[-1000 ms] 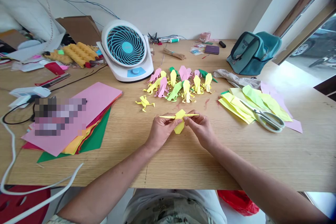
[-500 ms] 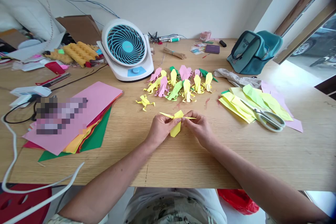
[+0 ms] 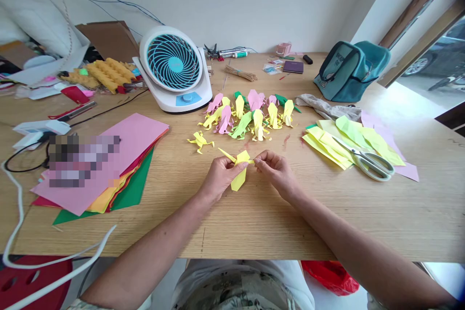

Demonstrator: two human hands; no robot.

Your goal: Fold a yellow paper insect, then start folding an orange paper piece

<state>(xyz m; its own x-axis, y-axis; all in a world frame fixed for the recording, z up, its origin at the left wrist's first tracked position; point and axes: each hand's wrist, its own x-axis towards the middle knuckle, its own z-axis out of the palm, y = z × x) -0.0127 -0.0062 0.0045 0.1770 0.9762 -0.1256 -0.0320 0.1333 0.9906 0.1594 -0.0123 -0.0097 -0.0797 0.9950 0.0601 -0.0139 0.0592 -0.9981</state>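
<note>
Across the wooden surface (image 3: pixel 254 232), yellow paper piece (image 3: pixel 238 184) at front centre, grasped from both sides

At far left, white power box (image 3: pixel 41 127) with a black plug beside it. Just to the right, stack of coloured sheets (image 3: pixel 141 131), pink on top, with red, orange and green showing beneath; on the pink, something blurred beyond telling. Behind, bumpy yellow bundle (image 3: pixel 111 73), then white fan (image 3: pixel 174 64) with teal grille, tilted back.

Nearer the middle, small yellow figure (image 3: pixel 199 142), lying apart from the rest. Just in front, left hand (image 3: pixel 219 179) closed on the left side of the paper piece, thumb pressed flat to its face, one narrow strip jutting out above the fingers. Beyond, close cluster of pink, yellow and green folded figures (image 3: pixel 242 126); farther back, thin sticks (image 3: pixel 241 74). Opposite, right hand (image 3: pixel 277 169) pinching the tip of the other strip between thumb and fingers.

Farther right, crumpled grey cloth (image 3: pixel 327 107) in front of upright teal bag (image 3: pixel 337 75). Nearer, yellow and pale green sheets (image 3: pixel 323 147), with scissors (image 3: pixel 359 156) resting on top, handles toward the right. Partly beneath, lilac sheet (image 3: pixel 407 173).
</note>
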